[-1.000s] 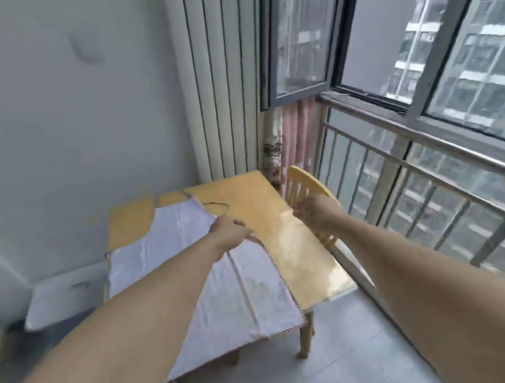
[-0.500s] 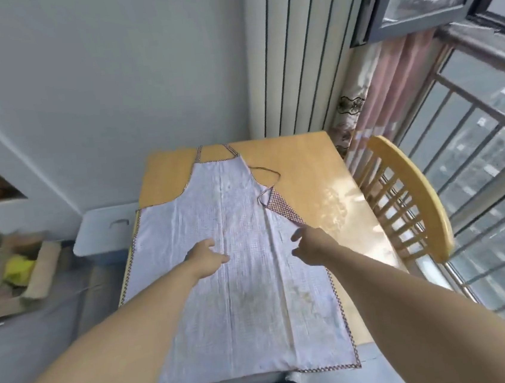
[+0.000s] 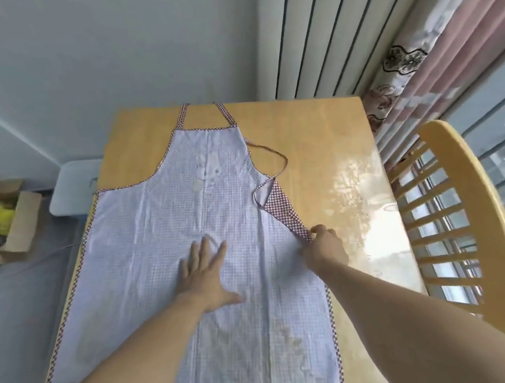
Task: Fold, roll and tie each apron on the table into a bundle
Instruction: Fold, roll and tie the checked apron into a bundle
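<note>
While the pale checked apron [image 3: 168, 231] lies spread flat along the wooden surface [image 3: 317, 140], bib end at the far edge and hem hanging over the near edge, the left hand [image 3: 205, 271] rests palm down on the middle of the cloth with its fingers straight and spread. The right hand [image 3: 324, 247] sits at the apron's right edge, its fingers curled and pinching the red-checked trim where a corner flap [image 3: 280, 205] is turned over onto the cloth, showing its darker checked side. From that flap a thin waist tie [image 3: 272, 155] loops out across the bare wood to the right of the bib. Two neck straps [image 3: 202, 115] run from the top of the bib toward the far edge of the surface. A wooden chair [image 3: 479, 223] stands just beside the surface on the right, against the railing. On the left, on the floor, an open cardboard box [image 3: 2, 224] holds something yellow, near a pale plastic container [image 3: 73, 188].
</note>
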A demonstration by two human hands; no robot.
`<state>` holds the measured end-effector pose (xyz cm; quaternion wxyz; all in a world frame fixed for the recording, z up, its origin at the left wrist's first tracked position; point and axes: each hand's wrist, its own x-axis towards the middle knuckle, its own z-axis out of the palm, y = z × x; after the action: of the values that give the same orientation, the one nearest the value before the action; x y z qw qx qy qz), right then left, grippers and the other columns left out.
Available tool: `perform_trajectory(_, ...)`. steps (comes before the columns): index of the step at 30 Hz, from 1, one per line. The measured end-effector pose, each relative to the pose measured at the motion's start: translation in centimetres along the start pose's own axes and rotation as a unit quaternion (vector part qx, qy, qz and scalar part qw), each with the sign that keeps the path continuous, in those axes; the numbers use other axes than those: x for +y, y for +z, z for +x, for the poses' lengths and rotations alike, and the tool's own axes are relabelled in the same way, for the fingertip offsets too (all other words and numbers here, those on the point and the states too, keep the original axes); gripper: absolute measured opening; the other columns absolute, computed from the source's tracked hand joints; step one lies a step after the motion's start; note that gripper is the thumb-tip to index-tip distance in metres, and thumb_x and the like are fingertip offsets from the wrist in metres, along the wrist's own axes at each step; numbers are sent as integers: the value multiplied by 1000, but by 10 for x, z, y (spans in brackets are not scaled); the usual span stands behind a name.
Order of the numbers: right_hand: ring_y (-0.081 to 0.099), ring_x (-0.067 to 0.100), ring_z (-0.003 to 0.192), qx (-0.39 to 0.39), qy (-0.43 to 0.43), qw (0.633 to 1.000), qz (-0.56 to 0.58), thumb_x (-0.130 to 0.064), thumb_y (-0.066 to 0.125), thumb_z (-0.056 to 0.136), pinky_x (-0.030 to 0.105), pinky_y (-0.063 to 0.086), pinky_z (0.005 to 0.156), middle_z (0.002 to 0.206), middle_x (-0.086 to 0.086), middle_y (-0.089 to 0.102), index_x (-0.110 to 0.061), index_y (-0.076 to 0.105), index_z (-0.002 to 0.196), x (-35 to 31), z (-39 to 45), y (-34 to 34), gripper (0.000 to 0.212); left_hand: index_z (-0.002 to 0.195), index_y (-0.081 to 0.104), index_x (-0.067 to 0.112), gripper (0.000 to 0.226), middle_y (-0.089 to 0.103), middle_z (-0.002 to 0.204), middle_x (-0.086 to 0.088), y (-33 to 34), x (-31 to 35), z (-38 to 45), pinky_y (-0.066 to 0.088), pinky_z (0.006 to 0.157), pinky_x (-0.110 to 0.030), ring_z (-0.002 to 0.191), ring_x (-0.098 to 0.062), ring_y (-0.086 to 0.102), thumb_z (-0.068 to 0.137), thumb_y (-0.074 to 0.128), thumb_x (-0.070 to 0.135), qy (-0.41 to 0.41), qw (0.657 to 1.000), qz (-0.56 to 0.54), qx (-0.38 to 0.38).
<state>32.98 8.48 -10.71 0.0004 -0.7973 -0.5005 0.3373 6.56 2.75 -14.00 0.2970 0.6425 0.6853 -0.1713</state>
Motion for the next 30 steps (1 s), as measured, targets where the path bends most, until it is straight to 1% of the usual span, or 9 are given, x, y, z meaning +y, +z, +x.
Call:
perform_trajectory(4, 65, 27, 88, 11, 36, 996, 78, -22, 54, 93, 36, 56, 83, 105, 4, 69, -29, 66, 115, 11, 27, -2, 26, 147, -34, 46, 146, -53, 150, -2, 2, 8, 18, -18, 119, -56, 138, -28, -49, 54, 71, 85, 27, 1000, 9, -2)
perform_trajectory(10, 64, 38, 105, 113, 37, 977, 178, -24, 48, 106, 38, 50, 87, 116, 16, 71, -10, 69, 123, 31, 41, -44, 31, 150, -32, 41, 134, -49, 153, -7, 7, 81, 34, -19, 117, -61, 139, -33, -47, 69, 67, 81, 58, 997, -56, -1)
perform_trajectory(13, 64, 32, 82, 149, 30, 972, 179, -27, 44, 108, 28, 45, 69, 102, 11, 67, -9, 66, 122, 26, 34, -75, 32, 150, -34, 38, 118, -42, 157, -3, 18, 117, 32, -17, 119, -57, 144, -32, -41, 83, 56, 75, 60, 991, -116, 30)
perform_trajectory(15, 61, 22, 59, 116, 27, 979, 168, -27, 47, 107, 22, 41, 48, 85, 8, 68, -10, 68, 111, 18, 31, -86, 28, 156, -24, 33, 107, -33, 162, -2, 26, 117, 25, -13, 123, -49, 150, -28, -31, 90, 53, 67, 42, 983, -156, 82)
perform_trajectory(18, 55, 21, 52, 33, 31, 985, 163, -27, 58, 100, 25, 42, 51, 64, 5, 63, -6, 70, 87, -15, 18, -85, 28, 162, 4, 17, 87, -7, 169, -4, 37, 77, 10, 8, 127, -42, 156, -22, -6, 99, 58, 43, 50, 947, -276, 156)
perform_trajectory(23, 53, 20, 57, -65, -61, 989, 118, -25, 53, 99, 24, 37, 48, 69, 6, 61, -14, 62, 79, -108, -40, -30, 25, 122, 63, 16, 24, 67, 121, -9, 4, 0, -7, 55, 81, -36, 107, -30, 67, 103, 55, 28, -36, 843, -511, 167)
perform_trajectory(25, 58, 22, 70, -106, -127, 981, 96, -27, 51, 101, 30, 46, 59, 82, 10, 66, -16, 60, 84, -146, -73, 6, 23, 100, 68, 14, 36, 71, 106, -14, -20, -24, -3, 57, 70, -34, 86, -31, 70, 101, 53, 47, -109, 718, -685, 60)
perform_trajectory(28, 66, 18, 66, -240, -160, 954, 84, -42, 48, 106, 23, 50, 50, 106, 12, 71, -15, 62, 110, -185, -118, 48, 30, 126, 67, 11, 89, 66, 127, -19, -48, -69, -1, 46, 107, -56, 120, -38, 63, 81, 48, 86, -118, 540, -823, -133)
perform_trajectory(30, 67, 10, 59, -299, -184, 936, 18, -46, 44, 107, 27, 55, 51, 113, 11, 71, -13, 62, 125, -180, -131, 65, 42, 139, 56, 10, 94, 59, 139, -17, -59, -84, 2, 35, 116, -58, 133, -39, 52, 83, 43, 85, -101, 507, -841, -161)
